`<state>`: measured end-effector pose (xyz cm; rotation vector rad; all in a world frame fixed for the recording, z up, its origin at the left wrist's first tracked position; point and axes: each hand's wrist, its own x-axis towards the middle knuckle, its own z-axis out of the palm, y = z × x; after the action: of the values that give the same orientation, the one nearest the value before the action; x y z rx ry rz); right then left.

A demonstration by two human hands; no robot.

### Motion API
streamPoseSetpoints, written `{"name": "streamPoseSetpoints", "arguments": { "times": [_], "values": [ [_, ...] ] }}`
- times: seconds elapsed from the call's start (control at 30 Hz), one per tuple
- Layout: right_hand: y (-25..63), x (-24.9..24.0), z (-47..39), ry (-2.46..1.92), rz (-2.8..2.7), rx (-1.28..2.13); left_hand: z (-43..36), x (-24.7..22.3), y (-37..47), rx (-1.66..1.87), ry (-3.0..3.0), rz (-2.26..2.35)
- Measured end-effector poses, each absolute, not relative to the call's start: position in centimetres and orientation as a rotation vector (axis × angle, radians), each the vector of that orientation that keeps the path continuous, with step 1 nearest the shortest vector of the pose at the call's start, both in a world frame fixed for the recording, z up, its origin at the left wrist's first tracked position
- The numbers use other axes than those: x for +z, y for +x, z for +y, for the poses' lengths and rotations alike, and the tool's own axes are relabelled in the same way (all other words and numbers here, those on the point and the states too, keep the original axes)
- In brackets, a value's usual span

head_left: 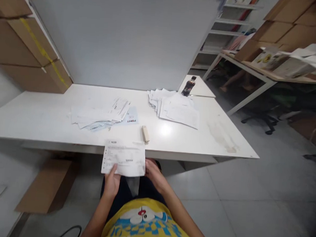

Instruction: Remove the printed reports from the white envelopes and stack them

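Printed paper [125, 157] is pinched by the left hand [112, 184] near the table [41, 121]; the right hand [154, 174] is placed at its right edge, grip unclear. Both edges are best supported evenly.

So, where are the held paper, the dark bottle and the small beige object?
Held paper [126, 156]: head view, printed face.
Dark bottle [188, 87]: head view, middle of its body.
Small beige object [145, 133]: head view, its upper side.

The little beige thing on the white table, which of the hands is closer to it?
The right. The right hand, at the paper's right edge, is below and slightly right of the beige thing; the left hand is lower and farther left.
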<state>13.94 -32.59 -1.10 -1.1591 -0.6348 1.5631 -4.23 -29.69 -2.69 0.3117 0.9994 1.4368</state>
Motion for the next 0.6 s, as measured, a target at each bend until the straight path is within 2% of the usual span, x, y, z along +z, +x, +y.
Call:
{"name": "streamPoseSetpoints", "arguments": {
  "times": [0.17, 0.33, 0.6],
  "values": [
    [14.6, -0.9, -31.2, -1.184, -0.684, 1.360, -30.3, -3.8, -2.7, 1.445, 0.345, 1.029],
    [18.0, -1.9, -32.5, -1.344, -0.715, 1.299, -30.8, -4.0, -2.0, 1.456, 0.312, 1.129],
    [22.9, -0.7, -33.6, -1.473, -0.596, 1.110, -30.6, -3.1, -0.1, 1.122, 0.749, 1.161]
  ]
}}
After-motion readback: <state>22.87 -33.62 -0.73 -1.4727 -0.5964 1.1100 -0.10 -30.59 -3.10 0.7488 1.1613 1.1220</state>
